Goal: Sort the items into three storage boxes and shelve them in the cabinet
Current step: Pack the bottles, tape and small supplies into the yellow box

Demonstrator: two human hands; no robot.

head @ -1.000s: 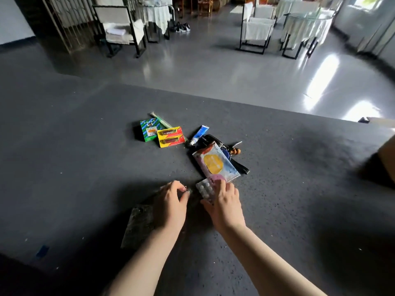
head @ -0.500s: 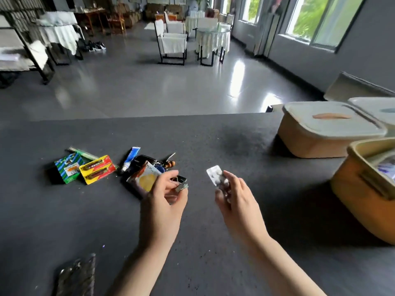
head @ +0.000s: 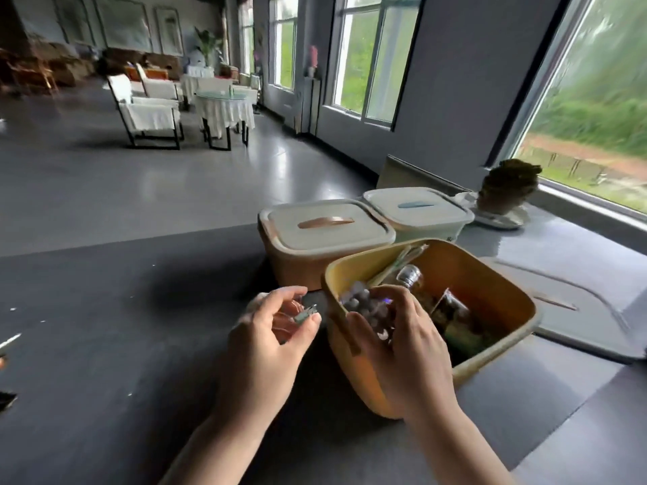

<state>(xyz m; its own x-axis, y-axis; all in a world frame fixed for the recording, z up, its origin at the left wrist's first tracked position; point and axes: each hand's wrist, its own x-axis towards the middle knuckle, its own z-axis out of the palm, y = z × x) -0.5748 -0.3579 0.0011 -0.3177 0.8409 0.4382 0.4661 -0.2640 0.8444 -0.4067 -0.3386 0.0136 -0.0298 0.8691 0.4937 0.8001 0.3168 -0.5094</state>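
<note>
Both grips closed: right hand (head: 402,341) holds blister pack (head: 364,304) over open box (head: 504,348); left hand (head: 269,337) pinches clip (head: 306,314).

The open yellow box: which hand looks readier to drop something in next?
The right hand, probably. It holds the pill pack over the open box. The left hand pinches a small metal item beside the box.
</note>
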